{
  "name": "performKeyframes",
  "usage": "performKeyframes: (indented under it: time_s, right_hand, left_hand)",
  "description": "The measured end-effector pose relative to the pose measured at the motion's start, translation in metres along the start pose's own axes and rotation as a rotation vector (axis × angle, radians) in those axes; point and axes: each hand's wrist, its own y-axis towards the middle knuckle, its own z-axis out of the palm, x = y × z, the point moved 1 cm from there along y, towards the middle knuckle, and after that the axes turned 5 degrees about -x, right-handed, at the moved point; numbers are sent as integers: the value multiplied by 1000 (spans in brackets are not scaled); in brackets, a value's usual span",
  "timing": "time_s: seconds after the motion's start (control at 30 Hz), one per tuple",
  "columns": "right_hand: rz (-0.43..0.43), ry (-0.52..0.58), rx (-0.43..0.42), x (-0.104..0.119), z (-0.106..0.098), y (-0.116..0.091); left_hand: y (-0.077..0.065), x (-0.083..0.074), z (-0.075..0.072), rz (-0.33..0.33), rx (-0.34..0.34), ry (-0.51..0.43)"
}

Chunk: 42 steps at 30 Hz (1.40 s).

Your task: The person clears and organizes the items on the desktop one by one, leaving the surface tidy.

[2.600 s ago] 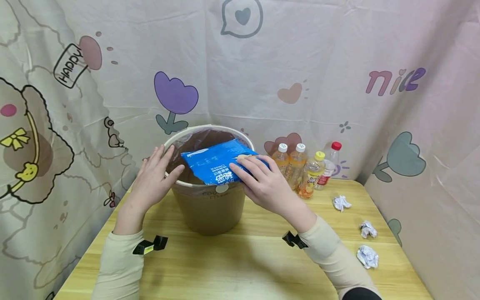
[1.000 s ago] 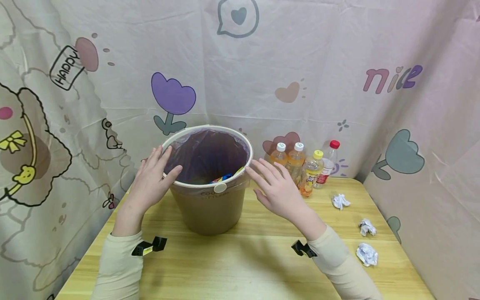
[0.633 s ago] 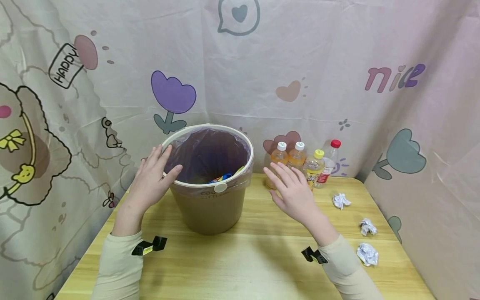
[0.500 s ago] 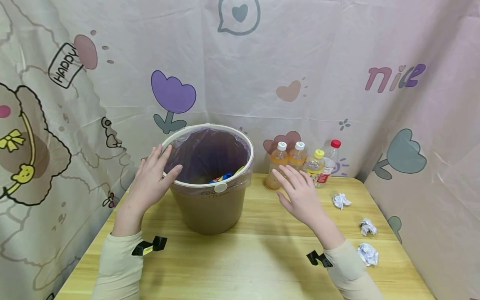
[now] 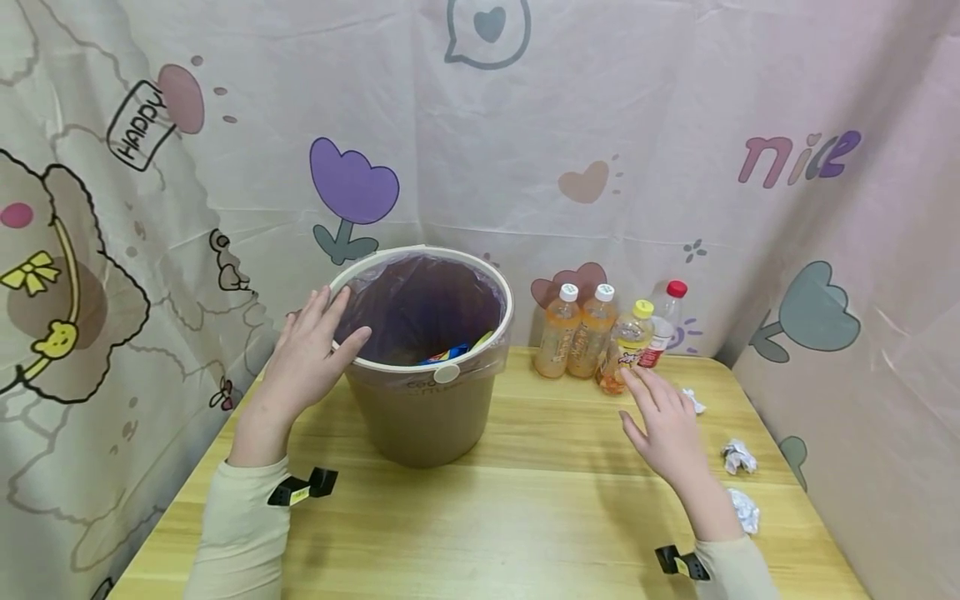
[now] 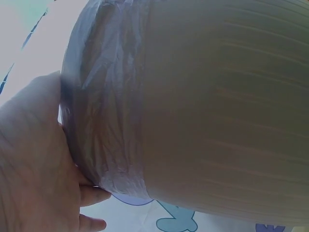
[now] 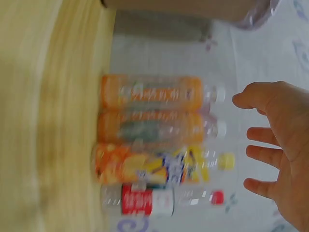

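Observation:
A brown trash bin with a pale rim and a clear liner stands on the table, left of centre. My left hand rests at the bin's left rim, fingers extended; the left wrist view shows the liner folded over the outside beside it. Inside the bin lies a blue wrapper, mostly hidden by the front wall. My right hand hovers with spread fingers, holding nothing, in front of the yellow-capped bottle. It partly covers the farthest paper ball in the head view.
Two white-capped bottles with orange labels stand left of the yellow-capped one; a red-capped bottle stands behind it. More crumpled paper balls lie along the table's right side. A printed curtain hangs behind the table.
The blue package under my right hand has gone into the bin. The right hand then moved away from the rim, rightward past the bottles toward the paper balls. The left hand stayed put.

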Motion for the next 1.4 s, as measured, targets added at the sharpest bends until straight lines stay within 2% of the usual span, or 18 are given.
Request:
performKeyframes:
  time_s: [0.2,0.37,0.57,0.8,0.9,1.13,1.4]
  right_hand:
    - [86,-43,18,-17,-10,-24]
    - [145,-55,6,-25,-18,-40]
    - [313,-74,29,-29,-28,-64]
    - [377,-87,-4,-42,-37,-98]
    - [448,-99,41,-47,-43,-112]
    - [628,-119,248,-57,-55,-140]
    - [756,-126,482,-65,-60,-157]
  left_hand:
    - [1,-1,-4,-14,60,68]
    - [2,-3,-6,-13,73,105]
    - [3,-2,-5,-14,73,109]
    - [2,-1,-4,-24,81,96]
    - [2,-1,-4,-23,75,86]
    - [1,-1,-4,-17,61,71]
    - [2,0,-3,-12,61,69]
